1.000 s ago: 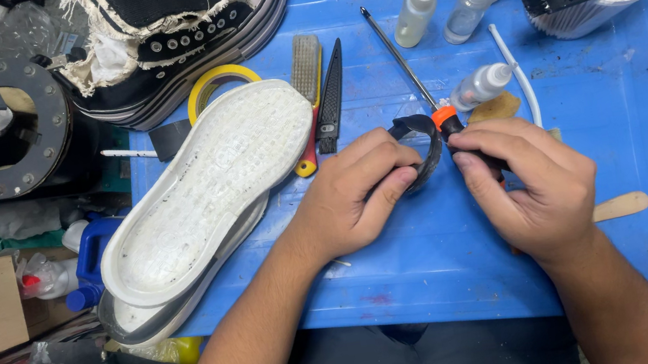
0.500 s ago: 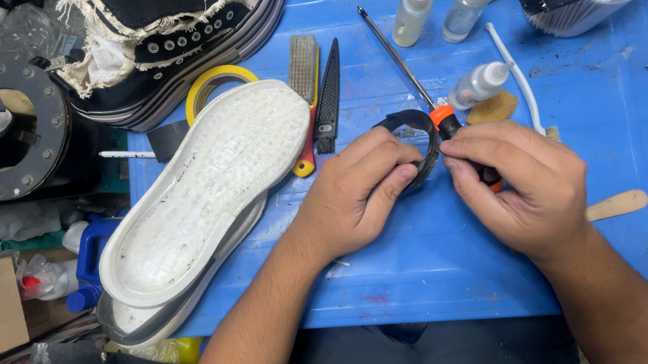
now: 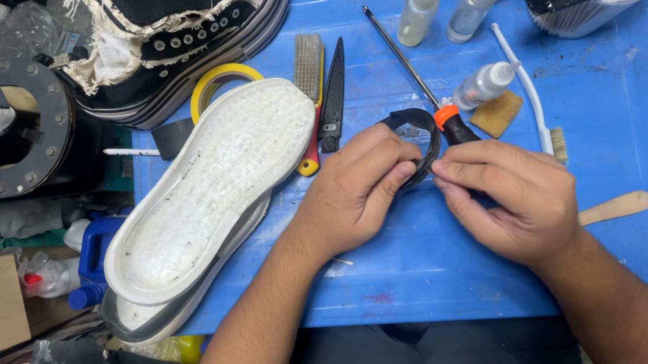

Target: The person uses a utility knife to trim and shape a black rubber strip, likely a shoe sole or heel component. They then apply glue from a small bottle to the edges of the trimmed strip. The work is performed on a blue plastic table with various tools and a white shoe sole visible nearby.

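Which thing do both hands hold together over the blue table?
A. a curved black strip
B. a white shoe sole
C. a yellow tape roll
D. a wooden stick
A: the left hand and the right hand pinch a curved black strip between them, while the white shoe sole, the yellow tape roll and the wooden stick lie untouched on the blue table.
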